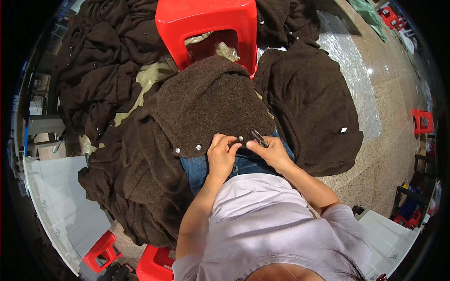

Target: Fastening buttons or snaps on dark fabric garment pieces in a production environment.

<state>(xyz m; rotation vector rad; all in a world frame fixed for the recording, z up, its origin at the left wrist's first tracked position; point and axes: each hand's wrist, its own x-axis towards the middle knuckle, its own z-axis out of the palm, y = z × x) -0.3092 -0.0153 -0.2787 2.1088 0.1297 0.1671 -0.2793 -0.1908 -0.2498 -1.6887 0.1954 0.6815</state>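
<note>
Across my lap, over blue jeans (193, 169), lies a dark brown knit garment (211, 103). Three round sparkly buttons show along its near edge, one of them the middle button (198, 147). My left hand (221, 153) is closed, pinching that edge between thumb and fingers. Close beside it, my right hand (272, 152) is also closed, with a small pair of dark metal snips (258, 137) sticking up out of its grip. The right thumb and fingertips meet near the edge, just below the rightmost button (240, 138). Any thread there is too small to make out.
Ahead stands a red plastic stool (206, 16). Heaps of similar brown knits lie at the left (103, 61) and right (309, 107). Clear plastic sheeting (354, 70) covers part of the stone floor (393, 103). More red stools (102, 253) stand behind at the left, beside a white table (61, 196).
</note>
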